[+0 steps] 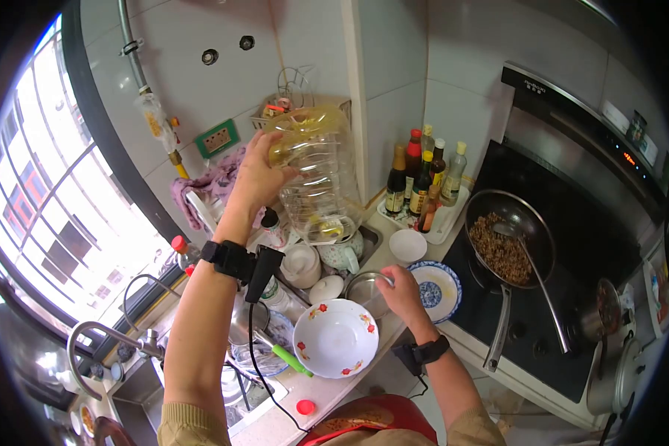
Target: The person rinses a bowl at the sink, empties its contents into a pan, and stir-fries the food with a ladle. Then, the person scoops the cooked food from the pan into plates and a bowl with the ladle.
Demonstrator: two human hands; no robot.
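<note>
My left hand (262, 172) grips the side of a large clear ribbed plastic jug (320, 178), raised over the back of the counter. Yellowish colour shows at both its ends; whether it holds liquid I cannot tell. My right hand (404, 296) pinches the rim of a metal bowl (364, 288) on the counter. Close in front is a white bowl with red flowers (336, 340). A blue-rimmed plate (440, 297) and a small white bowl (408, 245) stand beside and behind my right hand.
At right, a wok (490, 260) of browned crumbly food with a ladle (539, 290) sits on the stove, its handle (500, 331) jutting forward. Sauce bottles (422, 182) crowd a tray behind. A tap (89, 334) arches at left. A red cap (305, 406) lies near the counter edge.
</note>
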